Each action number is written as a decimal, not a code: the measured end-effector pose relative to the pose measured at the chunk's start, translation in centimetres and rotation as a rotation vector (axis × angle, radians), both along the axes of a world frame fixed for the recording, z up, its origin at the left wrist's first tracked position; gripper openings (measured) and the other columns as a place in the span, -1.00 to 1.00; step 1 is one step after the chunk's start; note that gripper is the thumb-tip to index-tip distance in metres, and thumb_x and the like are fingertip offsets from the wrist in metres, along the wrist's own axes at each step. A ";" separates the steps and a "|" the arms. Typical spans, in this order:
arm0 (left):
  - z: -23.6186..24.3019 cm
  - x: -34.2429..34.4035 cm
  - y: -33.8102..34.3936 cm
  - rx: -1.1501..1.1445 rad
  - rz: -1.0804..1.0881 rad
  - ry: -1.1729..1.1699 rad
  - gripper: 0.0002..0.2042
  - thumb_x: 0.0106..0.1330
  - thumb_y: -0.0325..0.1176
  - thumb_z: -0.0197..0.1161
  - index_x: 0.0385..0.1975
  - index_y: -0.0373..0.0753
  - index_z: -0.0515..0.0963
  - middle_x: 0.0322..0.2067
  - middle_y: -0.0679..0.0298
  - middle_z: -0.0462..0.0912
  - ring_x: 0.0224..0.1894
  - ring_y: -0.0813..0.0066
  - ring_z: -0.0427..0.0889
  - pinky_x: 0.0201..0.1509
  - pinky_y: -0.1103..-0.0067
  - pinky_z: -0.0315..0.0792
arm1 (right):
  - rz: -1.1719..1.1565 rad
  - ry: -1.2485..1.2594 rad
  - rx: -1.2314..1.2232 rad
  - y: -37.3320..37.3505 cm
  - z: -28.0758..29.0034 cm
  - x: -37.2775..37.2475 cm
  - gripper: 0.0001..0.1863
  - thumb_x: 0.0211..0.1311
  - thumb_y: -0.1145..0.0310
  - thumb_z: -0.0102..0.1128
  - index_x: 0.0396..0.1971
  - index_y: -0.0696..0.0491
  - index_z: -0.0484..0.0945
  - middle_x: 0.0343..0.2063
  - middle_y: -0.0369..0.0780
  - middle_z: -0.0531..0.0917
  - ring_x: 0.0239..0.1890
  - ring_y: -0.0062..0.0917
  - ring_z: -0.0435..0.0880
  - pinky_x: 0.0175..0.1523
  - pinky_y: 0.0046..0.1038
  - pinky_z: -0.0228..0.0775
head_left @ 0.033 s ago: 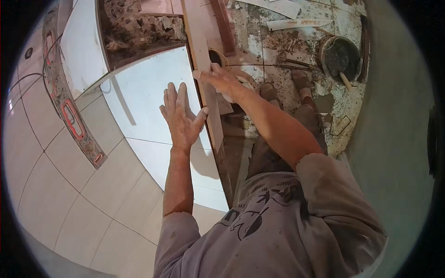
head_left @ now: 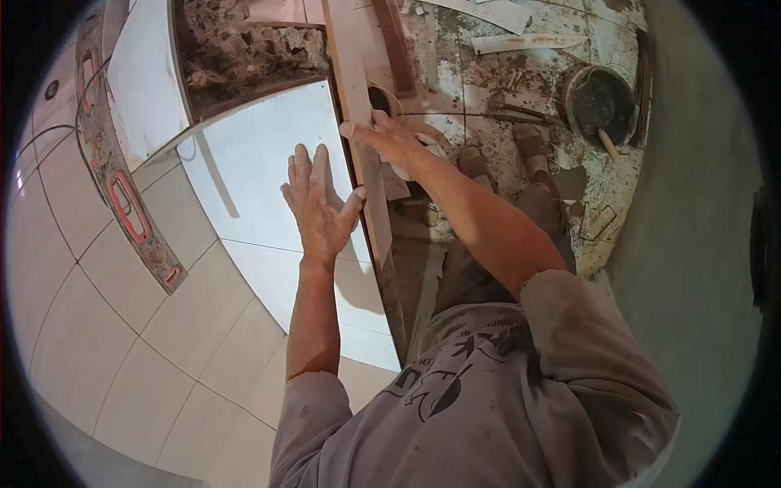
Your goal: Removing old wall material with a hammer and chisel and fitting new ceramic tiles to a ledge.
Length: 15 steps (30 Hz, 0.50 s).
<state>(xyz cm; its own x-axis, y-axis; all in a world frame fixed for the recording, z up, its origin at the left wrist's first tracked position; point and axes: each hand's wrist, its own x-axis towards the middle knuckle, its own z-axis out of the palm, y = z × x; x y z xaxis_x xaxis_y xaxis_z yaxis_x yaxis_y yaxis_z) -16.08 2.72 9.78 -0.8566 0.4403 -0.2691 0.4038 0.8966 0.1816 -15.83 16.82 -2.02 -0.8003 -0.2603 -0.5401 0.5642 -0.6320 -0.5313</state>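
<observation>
1. Two bare hands: the left hand (head_left: 320, 215) lies open, palm down, fingers spread on a white tile (head_left: 260, 179) that extends leftward beneath it.
2. Right hand (head_left: 389, 146) bends over a long board (head_left: 348, 73) just right of the left hand; I cannot tell whether it grips.
3. Rough brown rubble (head_left: 252, 61) lies ahead of the left hand.
4. Leftward, well apart: a spirit level (head_left: 110, 163).
5. Right of the right hand: a bucket (head_left: 570, 104).
</observation>
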 end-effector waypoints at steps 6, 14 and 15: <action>-0.8 1.3 1.1 -0.083 0.063 0.079 -0.26 0.02 -0.23 0.31 0.26 -0.16 0.17 0.30 -0.07 0.06 0.35 -0.04 0.02 0.32 0.09 -0.05 | -0.030 -0.098 -0.089 0.5 -2.1 0.7 -0.05 -0.09 -0.22 0.28 0.14 0.20 0.23 0.16 -0.02 0.25 0.26 -0.25 0.15 0.29 -0.14 -0.10; -2.3 2.8 3.7 -0.287 0.187 0.307 -0.33 0.05 -0.38 0.28 0.23 -0.18 0.19 0.22 -0.02 0.21 0.29 0.07 0.16 0.29 0.12 0.07 | -0.058 -0.100 -0.072 2.1 -7.2 4.9 -0.25 0.06 -0.08 0.23 0.12 0.11 0.25 -0.03 -0.15 0.44 0.06 -0.39 0.42 0.14 -0.26 0.17; -2.4 2.9 3.9 -0.315 0.216 0.294 -0.33 0.05 -0.38 0.28 0.23 -0.18 0.19 0.22 -0.02 0.21 0.29 0.07 0.16 0.29 0.12 0.07 | -0.044 -0.082 -0.084 2.5 -7.7 5.4 -0.25 0.06 -0.08 0.23 0.12 0.11 0.25 -0.03 -0.15 0.44 0.06 -0.39 0.42 0.14 -0.26 0.17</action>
